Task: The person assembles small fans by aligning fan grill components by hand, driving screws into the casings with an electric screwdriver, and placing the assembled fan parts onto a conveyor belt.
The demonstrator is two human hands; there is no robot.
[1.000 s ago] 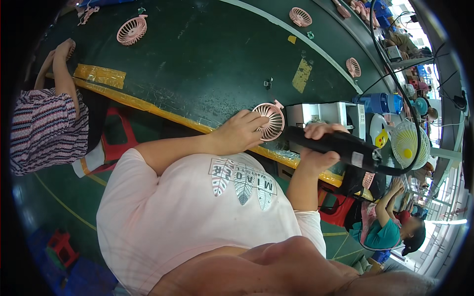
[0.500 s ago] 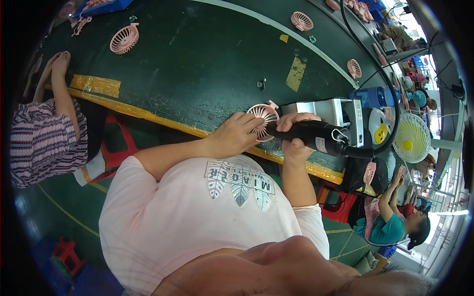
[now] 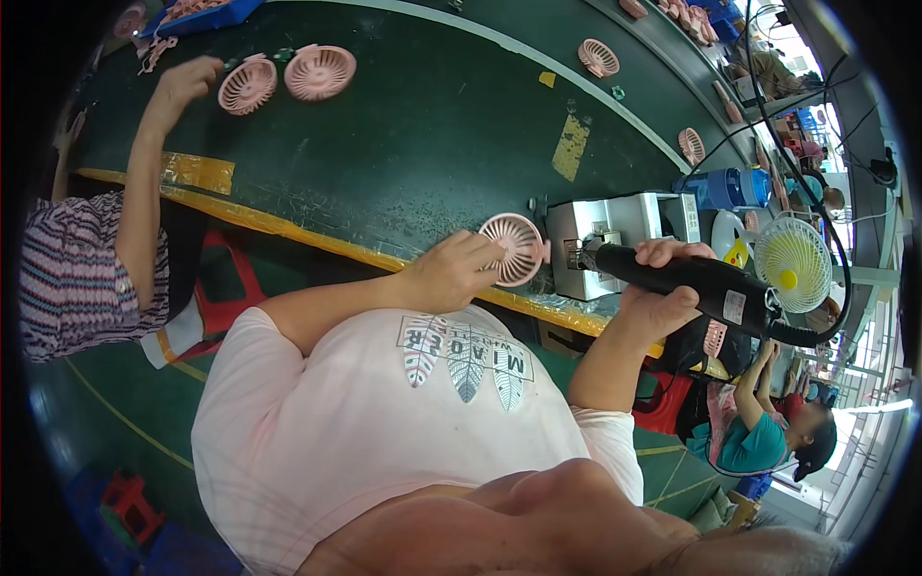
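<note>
My left hand (image 3: 449, 272) pinches the rim of a round pink fan housing (image 3: 521, 252) with radial slots, held at the table's front edge. In my right hand (image 3: 645, 309) is a black electric screwdriver (image 3: 696, 286) with a cable at its rear end. Its tip points left at the front of a silver screw feeder (image 3: 574, 223); whether the tip touches a screw is too small to tell. The housing and the screwdriver are apart, with the feeder's front corner near the housing.
Two pink fan housings (image 3: 320, 73) lie far left, by a co-worker's hand (image 3: 182, 91). More housings (image 3: 598, 58) are at the far right. A blue bottle (image 3: 725, 187) and a white desk fan (image 3: 792, 261) stand beyond the feeder. The screwdriver's cable loops at right.
My right hand has drawn the screwdriver off the housing and rightward to the screw feeder. A second housing has appeared far left, where the co-worker's hand has reached forward.
</note>
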